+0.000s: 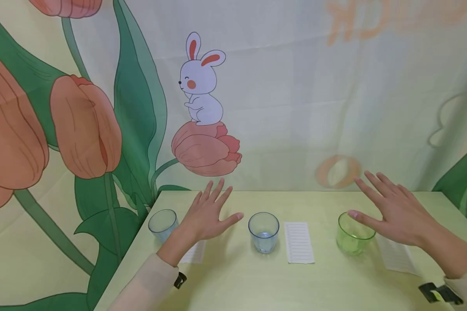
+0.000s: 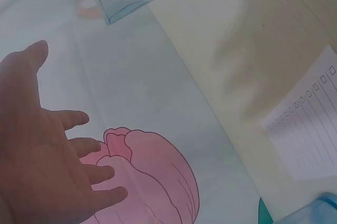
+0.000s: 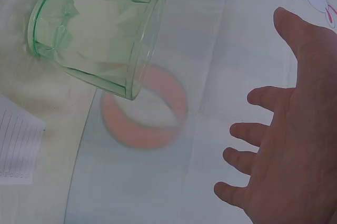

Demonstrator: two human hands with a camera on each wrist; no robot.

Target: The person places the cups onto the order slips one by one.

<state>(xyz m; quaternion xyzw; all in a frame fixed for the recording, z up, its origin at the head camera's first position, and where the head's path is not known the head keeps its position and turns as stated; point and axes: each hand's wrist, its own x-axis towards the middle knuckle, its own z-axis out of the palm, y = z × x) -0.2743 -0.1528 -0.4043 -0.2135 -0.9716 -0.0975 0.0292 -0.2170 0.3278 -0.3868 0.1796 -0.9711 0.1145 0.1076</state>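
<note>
My left hand [image 1: 205, 216] hovers over the table with its fingers spread, holding nothing. It is between a pale blue glass [image 1: 163, 224] at the left and a blue glass [image 1: 263, 233] in the middle. Fingers apart, my right hand [image 1: 397, 211] hangs in the air beside a green glass [image 1: 354, 237], its thumb overlapping the rim in the head view. The right wrist view has the green glass [image 3: 100, 34] apart from the hand [image 3: 295, 129]. In the left wrist view the left hand [image 2: 47, 150] holds nothing either.
Lined paper slips lie on the pale table [image 1: 241, 285]: one [image 1: 299, 242] right of the middle glass, one [image 1: 194, 252] partly behind the left forearm, one [image 1: 398, 255] under the right hand. A printed cloth [image 1: 288, 108] with tulips and a rabbit hangs behind the table.
</note>
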